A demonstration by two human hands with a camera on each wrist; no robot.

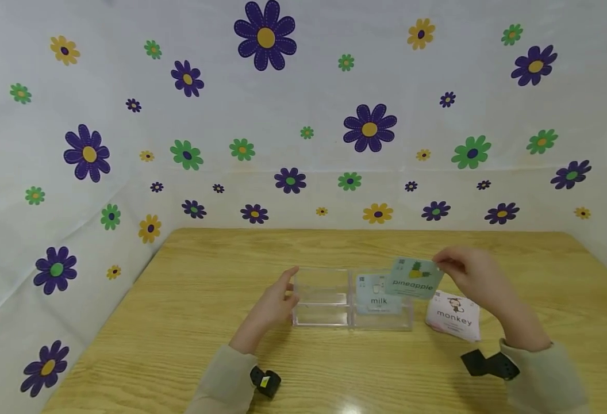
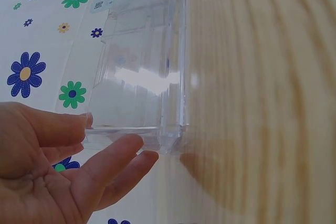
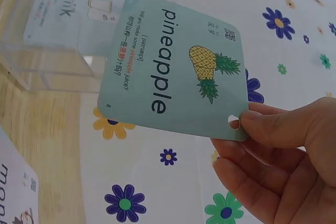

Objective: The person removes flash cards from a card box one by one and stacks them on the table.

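A clear plastic card holder (image 1: 321, 325) with two side-by-side sections lies on the wooden table. My left hand (image 1: 273, 303) touches its left end, with extended fingers (image 2: 113, 153) spread along that end wall. My right hand (image 1: 476, 279) pinches the pineapple flashcard (image 3: 157, 66) at a corner with a punched hole, between thumb and fingers. Pale green, the card is held up and overlaps the milk card (image 1: 371, 296) in the head view. The milk card leans in the right section; the left section shows bare plastic.
A white monkey card (image 1: 453, 316) lies on top of other cards on the table (image 1: 179, 322), just right of the holder and below my right hand. A flower-patterned cloth (image 1: 303, 98) hangs behind the table.
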